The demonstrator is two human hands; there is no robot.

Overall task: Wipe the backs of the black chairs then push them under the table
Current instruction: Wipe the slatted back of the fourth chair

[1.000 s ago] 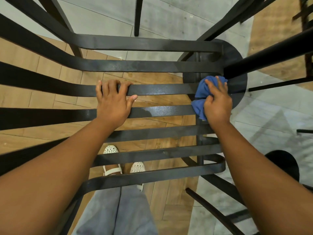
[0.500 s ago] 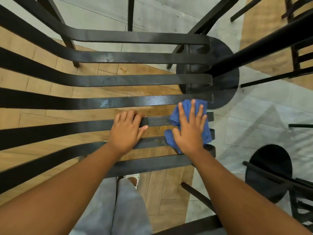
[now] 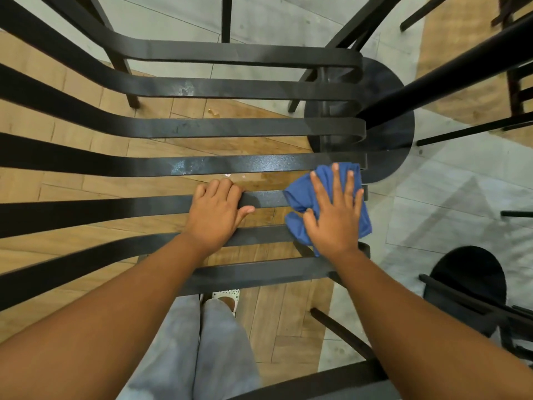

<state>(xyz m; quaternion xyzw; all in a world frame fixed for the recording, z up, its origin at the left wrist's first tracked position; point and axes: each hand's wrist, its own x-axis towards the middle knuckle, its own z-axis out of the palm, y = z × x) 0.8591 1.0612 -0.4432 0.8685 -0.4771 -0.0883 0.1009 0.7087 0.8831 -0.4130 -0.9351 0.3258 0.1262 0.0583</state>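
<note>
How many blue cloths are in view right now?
1. A single crumpled blue cloth lies under the flat right hand, pressed against the black chair-back slats near their right ends. No other shows.

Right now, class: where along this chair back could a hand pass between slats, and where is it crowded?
Free: the gaps between slats above the left hand. Crowded: the right end, where the right hand presses the blue cloth across slats.

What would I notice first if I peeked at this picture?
Probably the bright blue cloth, because the right hand presses it flat on the black chair back's slats near their right end. Just left of it, the left hand grips one slat. Beneath the slats you can see wooden floor and a white shoe.
</note>
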